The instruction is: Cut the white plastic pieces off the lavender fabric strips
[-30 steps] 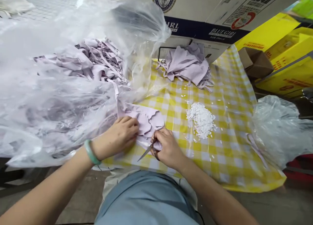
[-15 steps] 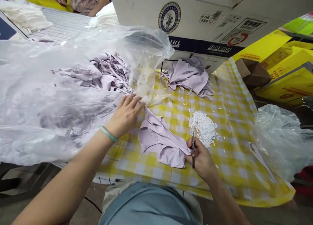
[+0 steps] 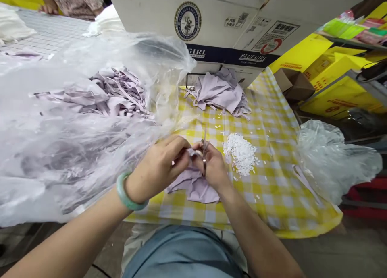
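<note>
My left hand (image 3: 159, 167), with a green bangle on the wrist, pinches an edge of a pale lilac fabric piece (image 3: 193, 186) lifted just above the yellow checked tablecloth (image 3: 272, 189). My right hand (image 3: 211, 165) meets it, gripping small scissors (image 3: 204, 155) with the blades pointing up and also touching the fabric. The rest of the piece hangs below both hands onto the cloth.
A large clear plastic bag (image 3: 75, 121) of lilac fabric pieces fills the left. A heap of white snippets (image 3: 240, 153) lies right of my hands. More lilac pieces (image 3: 219, 92) sit by a cardboard box (image 3: 211, 24). Another plastic bag (image 3: 335, 157) is at right; yellow boxes (image 3: 332, 80) behind.
My left hand has come back from the plastic bag to the fabric piece. Both hands have drawn together and lifted the fabric's edge, with the scissors now upright between them.
</note>
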